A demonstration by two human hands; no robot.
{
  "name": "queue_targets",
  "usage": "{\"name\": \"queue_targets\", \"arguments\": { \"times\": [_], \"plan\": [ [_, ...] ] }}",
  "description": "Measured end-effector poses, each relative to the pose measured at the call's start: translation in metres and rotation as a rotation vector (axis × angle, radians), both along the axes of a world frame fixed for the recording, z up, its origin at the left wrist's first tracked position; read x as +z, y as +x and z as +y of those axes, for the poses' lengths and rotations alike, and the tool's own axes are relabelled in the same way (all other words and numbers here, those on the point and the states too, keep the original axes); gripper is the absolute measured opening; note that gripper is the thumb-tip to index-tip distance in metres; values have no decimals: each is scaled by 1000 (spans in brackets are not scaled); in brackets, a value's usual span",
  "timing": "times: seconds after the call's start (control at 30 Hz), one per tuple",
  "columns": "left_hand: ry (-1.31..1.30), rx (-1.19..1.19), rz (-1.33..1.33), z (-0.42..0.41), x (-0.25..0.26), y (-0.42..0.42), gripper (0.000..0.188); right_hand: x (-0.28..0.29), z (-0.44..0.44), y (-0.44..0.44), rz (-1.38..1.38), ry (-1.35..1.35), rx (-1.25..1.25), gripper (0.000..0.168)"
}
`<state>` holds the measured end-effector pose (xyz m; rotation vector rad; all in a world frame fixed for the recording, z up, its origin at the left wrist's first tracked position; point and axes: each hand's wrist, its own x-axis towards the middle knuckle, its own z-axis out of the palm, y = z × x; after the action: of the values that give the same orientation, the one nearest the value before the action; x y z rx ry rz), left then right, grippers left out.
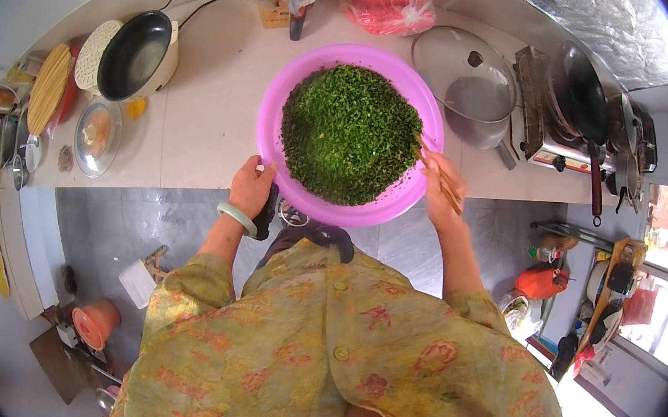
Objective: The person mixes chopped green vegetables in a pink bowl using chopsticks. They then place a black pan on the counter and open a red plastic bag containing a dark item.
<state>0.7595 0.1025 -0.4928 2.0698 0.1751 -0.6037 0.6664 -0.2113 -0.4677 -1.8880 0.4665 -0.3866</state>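
A pink plastic basin [360, 216] stands at the counter's front edge, filled with finely chopped green leaves [352, 131]. My left hand [252, 187] grips the basin's rim at its left side; a pale bangle is on that wrist, and a dark object shows just beside it. In my right hand [445, 185] is a pair of wooden chopsticks [448, 189], their tips in the greens near the basin's lower right wall.
Right of the basin are a glass-lidded pot [475, 110] and a gas stove [551, 144] with a black frying pan [579, 94]. An electric pan [137, 56], a covered plate [99, 137] and a woven round board [49, 89] are at left. A red bagged bundle [389, 6] lies behind.
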Motion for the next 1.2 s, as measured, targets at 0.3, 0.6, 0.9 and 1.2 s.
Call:
{"name": "queue_targets", "arguments": {
  "times": [0.3,0.6,0.9,1.2],
  "plan": [
    [-22,-33,10,-1,-2,0,35,0,24,37,-73,89,199,17],
    [-46,-27,29,-1,11,-3,33,59,24,-11,-77,-79,267,17],
    [-63,-23,36,-3,16,-6,32,-1,22,-3,33,-73,87,16],
    [-94,21,14,-3,-3,-8,34,50,58,7,-78,-7,280,17]
  ]
}}
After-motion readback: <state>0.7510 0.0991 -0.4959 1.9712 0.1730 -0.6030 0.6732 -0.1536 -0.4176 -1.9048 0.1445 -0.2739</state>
